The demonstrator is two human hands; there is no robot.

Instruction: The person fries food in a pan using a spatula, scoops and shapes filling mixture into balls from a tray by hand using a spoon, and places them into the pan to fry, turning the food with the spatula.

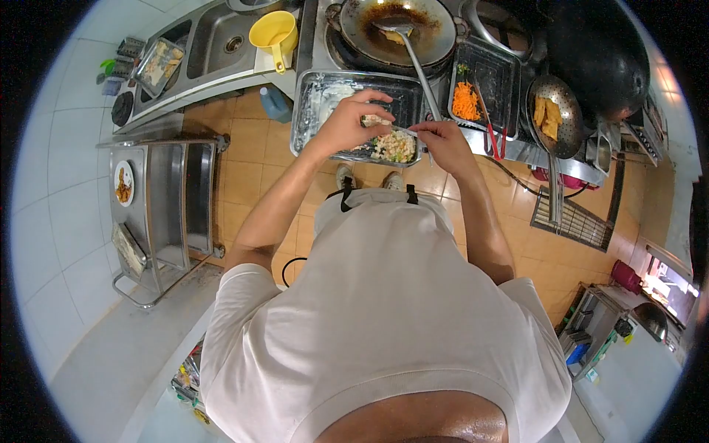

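Observation:
A metal tray [306,111] lies in front of me, with white powder at its left and a chopped filling with green and orange bits [395,147] at its right. Over it my left hand [346,127] pinches a small pale food piece [374,120], partly covered by the fingers. My right hand [446,150] is closed on the end of a thin metal utensil [402,131] that points left toward the food piece, above the filling. Whether its tip touches the piece, I cannot tell.
Behind the tray is a wok [369,46] holding a spatula [419,70], its handle reaching toward my right hand. To the right are a tray of shredded carrot [465,102], red-handled tongs [492,140] and a strainer with fried pieces [555,144]. A yellow dipper [272,31] stands left.

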